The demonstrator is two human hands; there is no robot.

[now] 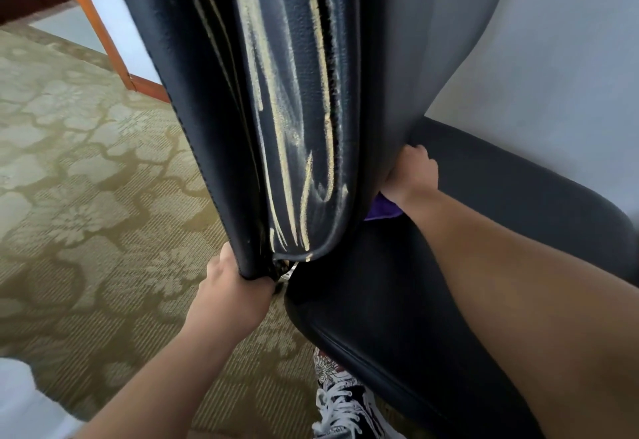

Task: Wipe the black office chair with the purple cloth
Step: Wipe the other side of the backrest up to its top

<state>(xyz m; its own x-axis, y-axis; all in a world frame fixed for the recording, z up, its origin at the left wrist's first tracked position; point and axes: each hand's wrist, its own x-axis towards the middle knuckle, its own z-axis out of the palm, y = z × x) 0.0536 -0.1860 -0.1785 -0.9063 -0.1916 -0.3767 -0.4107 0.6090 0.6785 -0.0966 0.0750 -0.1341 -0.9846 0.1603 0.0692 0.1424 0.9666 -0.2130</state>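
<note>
Where the patterned green-and-beige carpet (79,196) fills the left of the frame, a wooden frame (100,27) slants across the upper left. At lower left the left hand (235,290) comes up from the bottom edge, its fingers curled round the bottom corner of the backrest (301,110) with the thumb on the near side, a firm grip.

The black office chair (363,169) takes up the middle of the frame, seen from close above. Its backrest rises out of the top of the frame, and the leather is badly worn: long pale yellowish streaks and cracks run down the glossy folds, thickest near the lower rim (the picture is somewhat blurred there). A stitched seam runs along its left edge. Below it, at bottom centre, a dark shoe (342,404) with white laces stands on the carpet.

Right of centre the smooth, matte seat (380,307) curves from lower centre up toward the right edge. The purple cloth (383,212) shows only as a small bunch in the gap where backrest meets seat, directly under the heel of the right hand (413,176). That hand lies against the backrest's right side; its fingers tuck behind the leather edge, so I cannot tell whether they clutch the cloth or press it flat. A pale wall (553,58) fills the upper right.
</note>
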